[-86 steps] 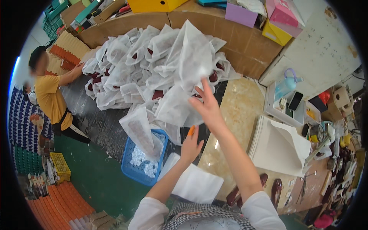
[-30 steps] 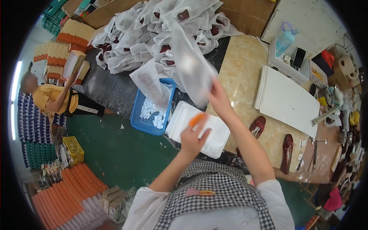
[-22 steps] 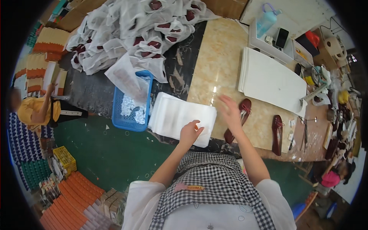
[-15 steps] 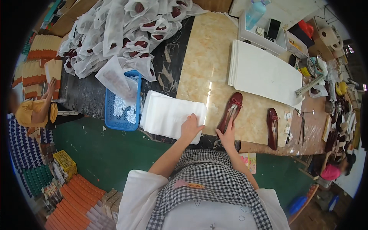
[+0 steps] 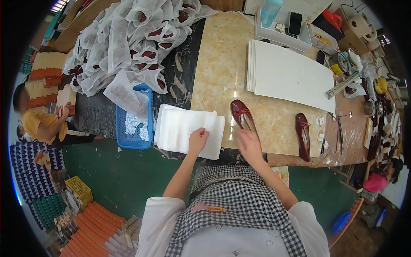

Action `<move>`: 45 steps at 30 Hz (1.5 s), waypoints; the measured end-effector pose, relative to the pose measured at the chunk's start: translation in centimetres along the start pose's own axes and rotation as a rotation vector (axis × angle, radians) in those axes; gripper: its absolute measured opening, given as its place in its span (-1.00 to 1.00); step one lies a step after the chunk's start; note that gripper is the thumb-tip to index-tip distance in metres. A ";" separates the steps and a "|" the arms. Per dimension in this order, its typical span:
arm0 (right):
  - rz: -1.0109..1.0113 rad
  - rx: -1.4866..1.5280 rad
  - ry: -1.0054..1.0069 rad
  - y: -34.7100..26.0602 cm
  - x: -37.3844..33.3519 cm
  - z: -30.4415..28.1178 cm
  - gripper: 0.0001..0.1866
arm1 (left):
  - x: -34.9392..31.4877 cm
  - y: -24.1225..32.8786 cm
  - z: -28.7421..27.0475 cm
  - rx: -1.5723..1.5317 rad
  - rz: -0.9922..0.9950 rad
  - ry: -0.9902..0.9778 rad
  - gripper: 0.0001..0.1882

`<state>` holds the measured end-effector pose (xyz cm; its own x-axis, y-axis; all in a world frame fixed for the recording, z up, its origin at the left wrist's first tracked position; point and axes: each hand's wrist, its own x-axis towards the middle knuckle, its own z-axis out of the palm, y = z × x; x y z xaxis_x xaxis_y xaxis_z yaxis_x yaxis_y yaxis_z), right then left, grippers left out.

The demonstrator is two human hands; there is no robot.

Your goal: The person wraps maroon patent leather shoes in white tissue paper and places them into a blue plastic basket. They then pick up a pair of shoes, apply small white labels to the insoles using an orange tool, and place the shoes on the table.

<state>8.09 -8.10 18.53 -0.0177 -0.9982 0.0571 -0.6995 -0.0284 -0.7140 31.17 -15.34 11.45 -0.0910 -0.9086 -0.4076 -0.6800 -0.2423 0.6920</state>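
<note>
At centre, my left grip (image 5: 198,142) rests on one stack of white bags (image 5: 182,126), fingers near the thumb; I can't tell whether they pinch anything. My right grip (image 5: 250,146) is blurred over the heel of the near shoe (image 5: 242,112), right of centre; whether it's clamped, I can't tell. A second shoe (image 5: 302,137) lies farther right on the desk (image 5: 218,55). One blue basket (image 5: 134,147), left of centre, holds small packets (image 5: 132,124) and one leaning bag (image 5: 126,92). Upper right, one white box (image 5: 280,39) holds one bottle (image 5: 270,12) and one phone (image 5: 295,23).
</note>
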 end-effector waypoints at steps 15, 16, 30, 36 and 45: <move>0.031 -0.266 0.076 0.6 0.8 0.1 -0.52 | -2.7 4.1 -8.6 -0.102 0.335 0.371 -0.84; 0.212 -0.523 0.043 0.9 -0.8 -0.8 -0.36 | -2.6 4.6 -8.5 -0.044 0.369 0.337 -0.86; 0.141 0.216 -0.439 -8.3 -0.3 -5.2 -0.57 | -7.5 9.0 -7.0 0.021 0.419 0.077 -0.86; 0.024 1.102 -0.179 -14.9 14.8 6.3 -0.56 | -10.2 9.5 -16.5 -0.265 0.261 0.499 -0.89; -0.036 0.681 -0.358 -16.4 11.4 4.5 -0.81 | -7.6 8.1 -16.8 -0.603 0.040 0.487 -0.77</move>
<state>22.57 -19.23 27.77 0.3101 -0.9490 -0.0578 -0.0987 0.0283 -0.9947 38.56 -16.09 30.17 0.3180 -0.9338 -0.1638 -0.1568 -0.2222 0.9623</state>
